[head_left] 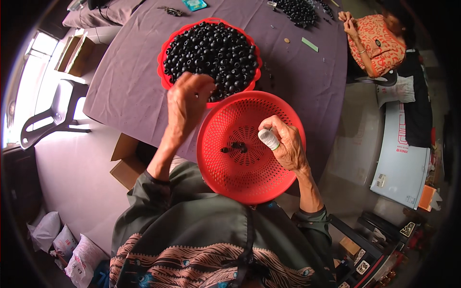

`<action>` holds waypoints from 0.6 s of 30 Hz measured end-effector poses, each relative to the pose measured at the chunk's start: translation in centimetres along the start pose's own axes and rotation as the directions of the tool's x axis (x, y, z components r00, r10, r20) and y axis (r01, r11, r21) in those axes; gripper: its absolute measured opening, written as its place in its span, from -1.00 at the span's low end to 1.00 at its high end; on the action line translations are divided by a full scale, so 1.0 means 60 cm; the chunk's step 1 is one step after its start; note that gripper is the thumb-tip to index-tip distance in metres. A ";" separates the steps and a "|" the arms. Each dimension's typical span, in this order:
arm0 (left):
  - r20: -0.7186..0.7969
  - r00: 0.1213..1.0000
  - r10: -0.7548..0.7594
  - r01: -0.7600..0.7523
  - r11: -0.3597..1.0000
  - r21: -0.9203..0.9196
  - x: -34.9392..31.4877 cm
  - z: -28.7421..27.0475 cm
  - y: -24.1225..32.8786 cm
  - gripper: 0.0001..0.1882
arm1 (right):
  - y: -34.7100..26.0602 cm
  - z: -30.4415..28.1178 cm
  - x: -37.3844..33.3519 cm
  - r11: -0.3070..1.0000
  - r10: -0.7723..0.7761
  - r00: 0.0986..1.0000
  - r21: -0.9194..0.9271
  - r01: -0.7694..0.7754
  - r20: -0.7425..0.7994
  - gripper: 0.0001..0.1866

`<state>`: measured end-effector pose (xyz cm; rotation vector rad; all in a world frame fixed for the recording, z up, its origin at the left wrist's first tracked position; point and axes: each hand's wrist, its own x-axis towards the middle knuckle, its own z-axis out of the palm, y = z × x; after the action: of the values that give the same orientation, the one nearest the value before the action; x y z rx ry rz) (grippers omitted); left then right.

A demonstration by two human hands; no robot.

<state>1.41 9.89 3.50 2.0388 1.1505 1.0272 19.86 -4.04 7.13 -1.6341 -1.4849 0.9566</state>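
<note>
A red scalloped tray [258, 72] on the table is heaped with small round black pieces, each with a hole, like beads or caps [211, 57]. My left hand [188, 98] hovers over the tray's near edge, its fingers curled and slightly blurred. What they hold, if anything, is hidden. In front of me a red perforated colander [216, 180] rests partly against my lap and the table edge. A small cluster of black pieces [235, 147] lies at its bottom. Above the colander's right side is my right hand [285, 144], fingers bent toward a white-wrapped thumb; their contents cannot be made out.
A purple-grey cloth covers the table [129, 72]. More black pieces [297, 12], a green strip [309, 44] and a blue packet [194, 4] lie farther back. Another person [377, 43] sits far right. A chair [57, 113] and an open cardboard box [127, 161] stand left.
</note>
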 end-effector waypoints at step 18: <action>0.460 0.854 -0.242 0.518 0.479 -0.709 0.020 0.002 0.008 -0.74 | -0.008 0.005 0.024 0.994 -0.101 0.992 -0.040 0.099 -0.070 -0.50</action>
<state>2.08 10.69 4.20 1.0413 0.6926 0.7524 19.47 -2.58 7.32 -1.5873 -1.5283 0.8120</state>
